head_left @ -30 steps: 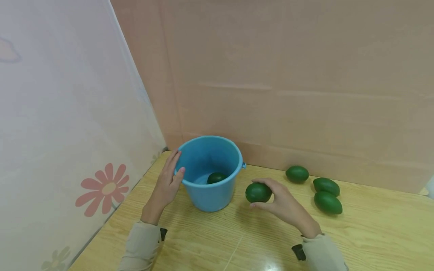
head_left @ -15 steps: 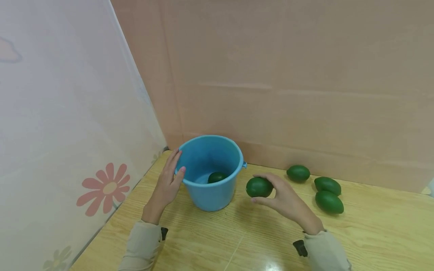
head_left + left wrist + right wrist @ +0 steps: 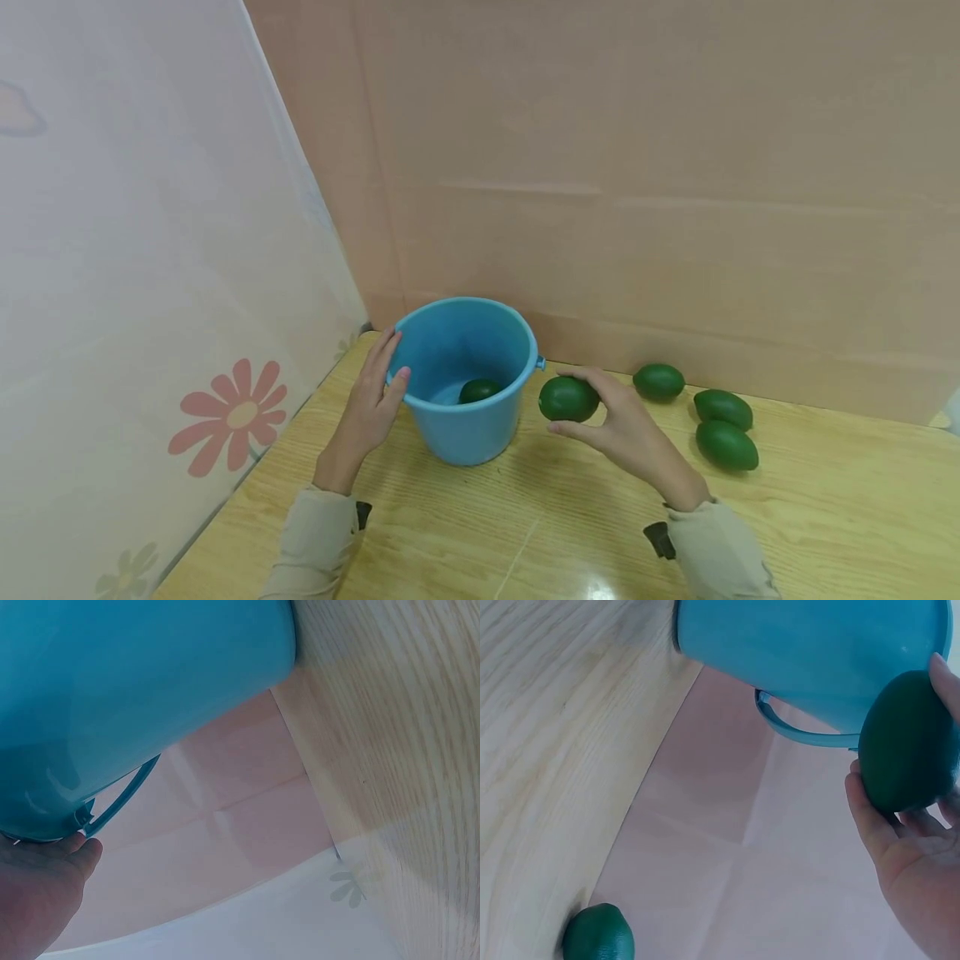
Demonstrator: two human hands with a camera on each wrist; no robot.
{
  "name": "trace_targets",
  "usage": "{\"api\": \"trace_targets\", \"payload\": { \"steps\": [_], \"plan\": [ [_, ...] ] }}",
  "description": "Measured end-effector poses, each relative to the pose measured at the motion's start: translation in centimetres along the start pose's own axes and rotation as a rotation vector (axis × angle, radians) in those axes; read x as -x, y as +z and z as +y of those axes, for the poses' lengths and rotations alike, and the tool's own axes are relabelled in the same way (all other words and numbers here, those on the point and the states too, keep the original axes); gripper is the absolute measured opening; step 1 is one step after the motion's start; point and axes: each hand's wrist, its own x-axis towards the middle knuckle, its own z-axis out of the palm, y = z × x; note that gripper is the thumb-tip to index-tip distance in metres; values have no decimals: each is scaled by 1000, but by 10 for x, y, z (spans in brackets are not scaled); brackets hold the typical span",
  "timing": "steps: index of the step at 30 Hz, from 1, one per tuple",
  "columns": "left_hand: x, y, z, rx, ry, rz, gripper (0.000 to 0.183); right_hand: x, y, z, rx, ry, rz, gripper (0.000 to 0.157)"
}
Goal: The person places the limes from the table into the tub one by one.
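A light blue bucket (image 3: pixel 468 437) stands upright on the wooden table, with one dark green oval fruit (image 3: pixel 480 391) lying on its bottom. At the bucket's left rim, my left hand (image 3: pixel 367 404) holds on with fingertips and thumb over the edge. My right hand (image 3: pixel 622 421) grips another dark green, smooth oval fruit (image 3: pixel 567 399) between thumb and fingers, just right of the bucket and raised above the table. In the right wrist view this held fruit (image 3: pixel 907 742) overlaps the bucket's side near the rim. The bucket's handle (image 3: pixel 802 735) hangs down at the back.
To the right, near the back wall, lie several more green fruits: a single one (image 3: pixel 658 382) and a touching pair, one behind (image 3: pixel 723 409) and one in front (image 3: pixel 727 445). A brown panel (image 3: pixel 637 208) borders the table behind; a white flower-printed sheet (image 3: pixel 150 250) stands at left.
My right hand has lifted the held fruit somewhat higher, with a slight shift toward the bucket. The left hand and the bucket have stayed put.
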Motion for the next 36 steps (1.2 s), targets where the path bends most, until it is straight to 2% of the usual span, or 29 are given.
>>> {"api": "trace_targets", "payload": {
  "steps": [20, 36],
  "plan": [
    [0, 1, -3, -3, -1, -2, 57, -18, -6, -21, 1, -119, 67, 65],
    [1, 1, -3, -7, -10, -4, 57, -29, -5, -32, 2, -90, 88, 70]
  ]
}}
